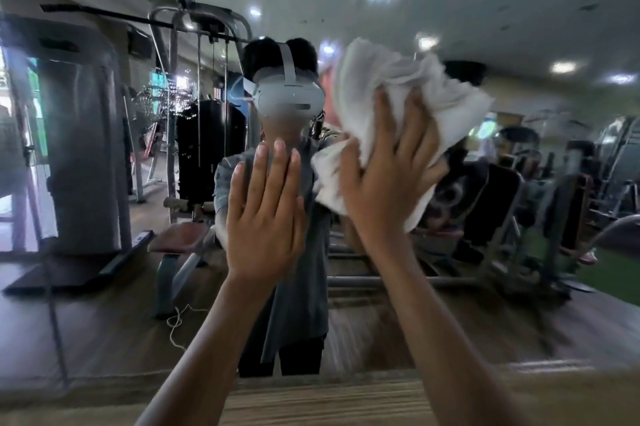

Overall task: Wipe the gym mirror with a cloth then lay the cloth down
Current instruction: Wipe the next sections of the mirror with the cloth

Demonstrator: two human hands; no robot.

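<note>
The gym mirror [104, 287] fills almost the whole view and reflects the room and me. A crumpled white cloth [408, 86] is pressed against the glass at upper centre-right. My right hand [388, 176] lies spread over the cloth's lower part and holds it to the mirror. Left of it, my left hand [266, 214] rests flat on the glass with its fingers together and straight, nothing in it. Both forearms reach up from the bottom of the frame.
A wooden ledge [329, 401] runs along the mirror's bottom edge. The reflection shows a cable weight machine [201, 134], a padded machine [79, 148] at left, a bench [180, 238] and more equipment [502, 210] at right.
</note>
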